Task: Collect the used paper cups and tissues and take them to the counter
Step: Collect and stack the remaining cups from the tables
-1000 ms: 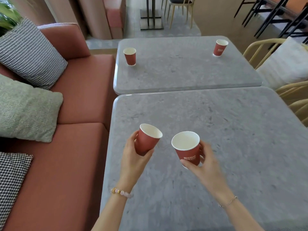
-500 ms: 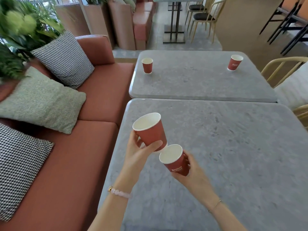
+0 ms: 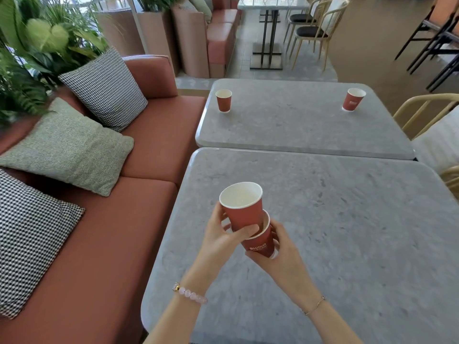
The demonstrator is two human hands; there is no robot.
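Cups are stacking: my left hand [image 3: 221, 234] is pinching the upper cup [image 3: 242, 207] into the lower cup [image 3: 260, 244] my right hand [image 3: 280, 254] is gripping, above the near table [image 3: 347, 232]. Beyond it, two cups [image 3: 223, 100] [image 3: 353, 99] are waiting; no tissues or counter visible.

A single head-worn wide-angle view looks forward and down over the near grey table [image 3: 347, 244], close to the hands at lower centre, with a second table [image 3: 298, 125] farther off and a sofa [image 3: 99, 232] left.
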